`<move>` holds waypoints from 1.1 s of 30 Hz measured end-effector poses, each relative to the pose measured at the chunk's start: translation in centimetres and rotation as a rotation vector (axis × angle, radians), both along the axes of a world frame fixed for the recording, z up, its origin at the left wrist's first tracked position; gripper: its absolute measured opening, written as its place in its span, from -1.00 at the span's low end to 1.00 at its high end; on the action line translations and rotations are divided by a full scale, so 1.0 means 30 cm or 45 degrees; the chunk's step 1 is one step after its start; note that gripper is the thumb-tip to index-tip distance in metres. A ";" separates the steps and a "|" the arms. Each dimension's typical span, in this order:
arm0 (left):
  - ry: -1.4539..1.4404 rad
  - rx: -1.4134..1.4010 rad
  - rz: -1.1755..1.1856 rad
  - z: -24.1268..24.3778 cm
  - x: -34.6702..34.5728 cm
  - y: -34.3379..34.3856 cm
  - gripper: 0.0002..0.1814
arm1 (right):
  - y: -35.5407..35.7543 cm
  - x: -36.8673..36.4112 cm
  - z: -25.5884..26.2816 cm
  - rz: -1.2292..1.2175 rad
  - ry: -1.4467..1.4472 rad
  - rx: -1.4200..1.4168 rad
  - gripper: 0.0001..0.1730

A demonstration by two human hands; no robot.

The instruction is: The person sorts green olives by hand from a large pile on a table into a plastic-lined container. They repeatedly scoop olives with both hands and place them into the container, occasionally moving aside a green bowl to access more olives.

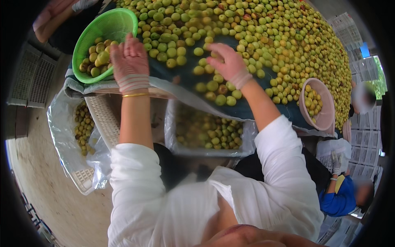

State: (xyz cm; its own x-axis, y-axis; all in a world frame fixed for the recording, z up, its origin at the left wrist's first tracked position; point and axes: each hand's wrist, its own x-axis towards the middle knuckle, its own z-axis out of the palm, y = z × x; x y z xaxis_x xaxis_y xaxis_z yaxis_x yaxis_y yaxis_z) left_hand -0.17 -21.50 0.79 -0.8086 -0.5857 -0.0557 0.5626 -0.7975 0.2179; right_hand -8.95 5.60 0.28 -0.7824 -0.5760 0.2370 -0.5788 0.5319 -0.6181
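Note:
A loose layer of round yellow-green fruits (277,46), some blushed red, covers a dark cloth (185,77) on the table. My left hand (131,63), in a thin striped glove, is at the right rim of a green plastic colander basket (83,40). Its fingers are apart, and I see no fruit gripped in it. Several fruits (100,57) lie in the basket, close to its thumb. Over the cloth, my right hand (228,63) reaches among loose fruits, its fingers spread and slightly bent. Nothing shows in its grasp, though the palm side is hidden.
Below the table edge stands a plastic-lined crate of fruits (247,136). Another lined crate (78,177) is at the left. A pink basin (328,117) holds fruits at the right. A co-worker in blue (338,199) sits at the right; another person's arm (58,23) shows top left.

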 end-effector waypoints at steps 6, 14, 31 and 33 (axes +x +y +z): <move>-0.157 -0.534 -0.383 -0.071 -0.037 0.160 -0.48 | -0.177 -0.377 -0.052 -0.211 0.222 0.340 -0.27; -0.331 -0.630 -0.515 -0.072 -0.034 0.222 -0.50 | -0.389 -0.452 -0.100 -0.340 0.204 0.748 -0.33; -0.420 -1.474 -0.678 -0.116 -0.026 0.416 -0.29 | -0.020 -0.031 -0.067 -0.236 -1.555 -1.681 -0.53; -0.391 -1.414 -0.683 -0.107 0.001 0.461 -0.23 | 0.028 0.034 -0.061 -0.245 -1.515 -1.713 -0.46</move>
State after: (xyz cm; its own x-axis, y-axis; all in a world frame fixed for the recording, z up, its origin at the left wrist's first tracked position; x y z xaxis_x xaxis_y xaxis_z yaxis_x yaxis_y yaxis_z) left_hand -0.12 -7.68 -2.41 -0.9988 -0.0420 0.0269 0.0353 -0.2144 0.9761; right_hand -7.91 6.44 -1.56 -0.8894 -0.3741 -0.2626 0.4516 -0.6308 -0.6310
